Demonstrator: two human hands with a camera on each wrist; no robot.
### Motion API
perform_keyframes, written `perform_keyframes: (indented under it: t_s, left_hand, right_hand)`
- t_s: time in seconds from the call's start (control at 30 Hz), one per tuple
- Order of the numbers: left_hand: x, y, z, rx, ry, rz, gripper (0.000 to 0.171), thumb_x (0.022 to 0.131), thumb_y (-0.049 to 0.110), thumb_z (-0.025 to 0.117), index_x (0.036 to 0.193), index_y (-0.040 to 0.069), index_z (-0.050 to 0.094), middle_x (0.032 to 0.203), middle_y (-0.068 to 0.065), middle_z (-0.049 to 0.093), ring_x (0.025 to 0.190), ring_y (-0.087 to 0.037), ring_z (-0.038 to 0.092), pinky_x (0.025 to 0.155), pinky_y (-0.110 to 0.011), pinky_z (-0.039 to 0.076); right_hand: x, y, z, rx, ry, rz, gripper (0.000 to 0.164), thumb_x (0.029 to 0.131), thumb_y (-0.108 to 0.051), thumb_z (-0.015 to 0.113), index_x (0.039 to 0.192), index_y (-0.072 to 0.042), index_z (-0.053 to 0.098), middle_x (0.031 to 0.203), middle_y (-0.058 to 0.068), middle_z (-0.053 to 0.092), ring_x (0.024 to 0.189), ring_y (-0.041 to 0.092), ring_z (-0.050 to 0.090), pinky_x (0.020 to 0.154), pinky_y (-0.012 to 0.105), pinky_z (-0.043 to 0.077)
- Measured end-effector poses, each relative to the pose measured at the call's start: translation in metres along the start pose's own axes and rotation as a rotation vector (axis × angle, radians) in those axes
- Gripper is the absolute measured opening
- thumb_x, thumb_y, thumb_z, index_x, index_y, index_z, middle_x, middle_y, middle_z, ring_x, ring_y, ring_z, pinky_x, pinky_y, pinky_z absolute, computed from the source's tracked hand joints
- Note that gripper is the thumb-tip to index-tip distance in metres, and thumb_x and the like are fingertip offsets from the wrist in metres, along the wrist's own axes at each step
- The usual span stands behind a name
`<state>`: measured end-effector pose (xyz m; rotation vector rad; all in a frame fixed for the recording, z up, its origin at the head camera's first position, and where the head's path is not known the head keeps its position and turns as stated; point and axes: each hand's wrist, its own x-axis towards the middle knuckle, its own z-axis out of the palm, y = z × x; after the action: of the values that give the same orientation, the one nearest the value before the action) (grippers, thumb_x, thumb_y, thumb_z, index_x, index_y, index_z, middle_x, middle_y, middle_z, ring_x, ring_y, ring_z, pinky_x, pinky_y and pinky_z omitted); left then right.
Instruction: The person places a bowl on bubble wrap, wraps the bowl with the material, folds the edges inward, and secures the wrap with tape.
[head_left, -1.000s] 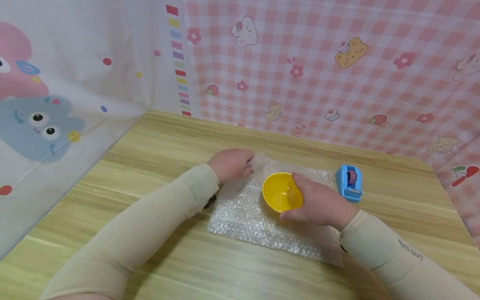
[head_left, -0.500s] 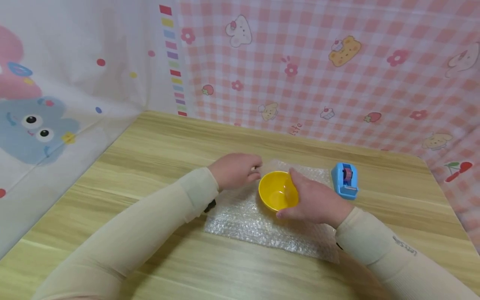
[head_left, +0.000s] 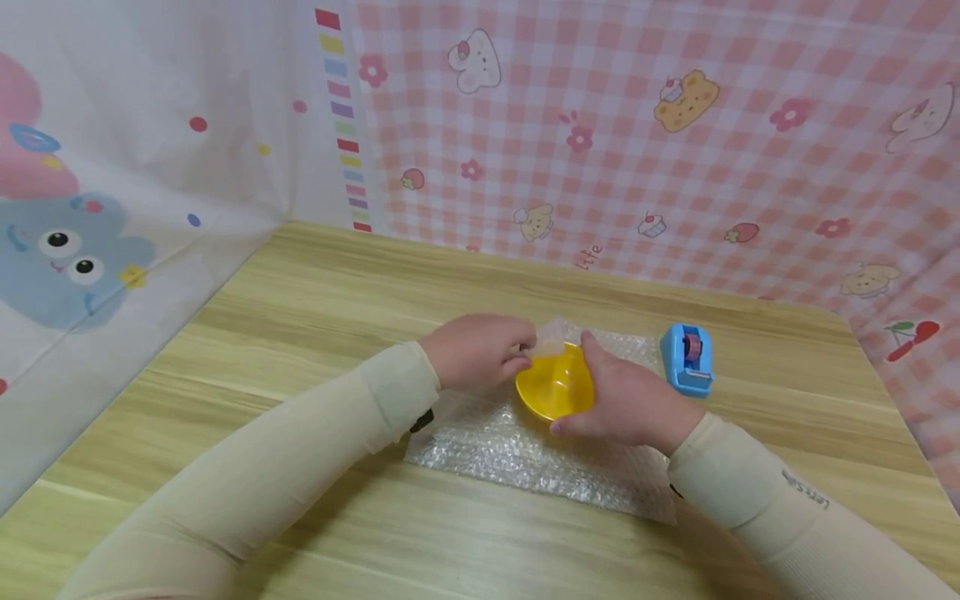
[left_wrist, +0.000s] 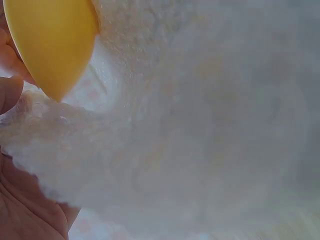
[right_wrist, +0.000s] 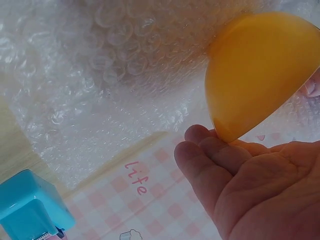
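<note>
A yellow bowl (head_left: 551,396) rests on a sheet of bubble wrap (head_left: 487,462) on the wooden table. Around the bowl's right side curl the fingers and thumb of my right hand (head_left: 637,404), its opening facing up towards the head camera. My left hand (head_left: 476,354) pinches the far left corner of the wrap and has it raised at the bowl's rim, where the clear film overlaps the far left edge. In the left wrist view the lifted wrap (left_wrist: 175,140) fills most of the picture. The bowl's yellow outside (right_wrist: 265,70) shows in the right wrist view, over my right fingers.
A blue tape dispenser (head_left: 687,360) with a pinkish roll stands just right of the wrap. Behind the table (head_left: 337,275) hangs a pink checked cloth (head_left: 615,108) with cartoon prints; a white printed cloth (head_left: 247,67) hangs at the left.
My left hand has moved right, towards the bowl, drawing the wrap's corner up over the far left rim. My right hand stays on the bowl. The head view has shifted slightly.
</note>
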<state>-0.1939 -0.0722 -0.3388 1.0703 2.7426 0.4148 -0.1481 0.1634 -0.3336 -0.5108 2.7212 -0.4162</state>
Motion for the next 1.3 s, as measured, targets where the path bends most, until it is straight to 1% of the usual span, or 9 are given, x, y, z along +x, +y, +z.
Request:
perform_keyframes:
  t_s: [0.2, 0.33, 0.5, 0.73, 0.93, 1.1, 1.2, 1.3]
  left_hand:
    - [0.001, 0.002, 0.003, 0.033, 0.023, 0.064, 0.013, 0.108, 0.028, 0.061, 0.099, 0.018, 0.064, 0.092, 0.006, 0.065, 0.081, -0.012, 0.059, 0.077, -0.025, 0.053]
    - [0.001, 0.006, 0.003, 0.046, 0.029, 0.088, 0.014, 0.107, 0.028, 0.063, 0.097, 0.017, 0.065, 0.093, 0.005, 0.065, 0.081, -0.012, 0.059, 0.077, -0.026, 0.053]
    - [0.000, 0.010, 0.004, 0.058, 0.028, 0.100, 0.014, 0.107, 0.028, 0.063, 0.097, 0.018, 0.065, 0.094, 0.006, 0.065, 0.083, -0.012, 0.058, 0.078, -0.026, 0.053]
    - [0.001, 0.014, 0.005, 0.073, 0.005, 0.092, 0.016, 0.106, 0.031, 0.064, 0.097, 0.018, 0.065, 0.093, 0.006, 0.064, 0.081, -0.012, 0.058, 0.076, -0.026, 0.053]
    - [0.000, 0.014, 0.006, 0.086, -0.003, 0.085, 0.022, 0.104, 0.041, 0.065, 0.099, 0.019, 0.065, 0.096, 0.008, 0.065, 0.080, -0.011, 0.059, 0.075, -0.026, 0.052]
    - [-0.002, 0.014, 0.007, 0.093, -0.013, 0.087, 0.031, 0.103, 0.050, 0.064, 0.099, 0.020, 0.065, 0.099, 0.009, 0.064, 0.081, -0.011, 0.058, 0.074, -0.026, 0.052]
    - [-0.002, 0.014, 0.008, 0.086, -0.018, 0.086, 0.034, 0.104, 0.052, 0.061, 0.101, 0.019, 0.065, 0.106, 0.008, 0.067, 0.085, -0.011, 0.060, 0.078, -0.026, 0.053]
    - [-0.002, 0.014, 0.009, 0.083, -0.017, 0.082, 0.034, 0.106, 0.050, 0.058, 0.103, 0.018, 0.068, 0.123, 0.004, 0.070, 0.099, -0.012, 0.067, 0.088, -0.028, 0.057]
  right_hand:
    - [0.001, 0.000, 0.000, 0.006, -0.006, 0.008, 0.134, 0.078, -0.064, 0.086, 0.167, 0.002, 0.011, 0.146, 0.026, 0.060, 0.108, 0.029, 0.065, 0.104, 0.056, 0.056]
    - [0.001, 0.000, 0.001, 0.008, -0.008, 0.011, 0.134, 0.078, -0.065, 0.085, 0.167, 0.002, 0.011, 0.144, 0.025, 0.061, 0.106, 0.027, 0.065, 0.103, 0.054, 0.056]
    - [0.000, 0.001, 0.001, 0.012, -0.003, 0.009, 0.134, 0.078, -0.064, 0.085, 0.167, 0.002, 0.010, 0.148, 0.025, 0.059, 0.105, 0.027, 0.065, 0.103, 0.054, 0.057]
    - [0.000, 0.000, 0.002, 0.027, 0.000, 0.013, 0.134, 0.078, -0.063, 0.086, 0.168, 0.000, 0.010, 0.149, 0.024, 0.058, 0.108, 0.028, 0.066, 0.105, 0.054, 0.056]
    - [0.000, 0.002, 0.002, 0.030, 0.002, 0.019, 0.134, 0.077, -0.063, 0.086, 0.168, -0.001, 0.010, 0.147, 0.023, 0.060, 0.106, 0.026, 0.066, 0.104, 0.055, 0.056]
    - [0.001, 0.002, 0.002, 0.020, 0.005, 0.016, 0.134, 0.077, -0.064, 0.086, 0.168, 0.000, 0.011, 0.142, 0.022, 0.062, 0.102, 0.026, 0.066, 0.100, 0.053, 0.059]
    - [0.001, 0.002, 0.002, 0.018, 0.005, 0.018, 0.134, 0.077, -0.064, 0.086, 0.168, 0.000, 0.011, 0.139, 0.021, 0.064, 0.100, 0.025, 0.066, 0.099, 0.052, 0.060]
    - [0.001, 0.003, 0.003, 0.020, 0.004, 0.022, 0.134, 0.077, -0.064, 0.086, 0.168, 0.000, 0.011, 0.140, 0.021, 0.063, 0.103, 0.026, 0.066, 0.101, 0.053, 0.058]
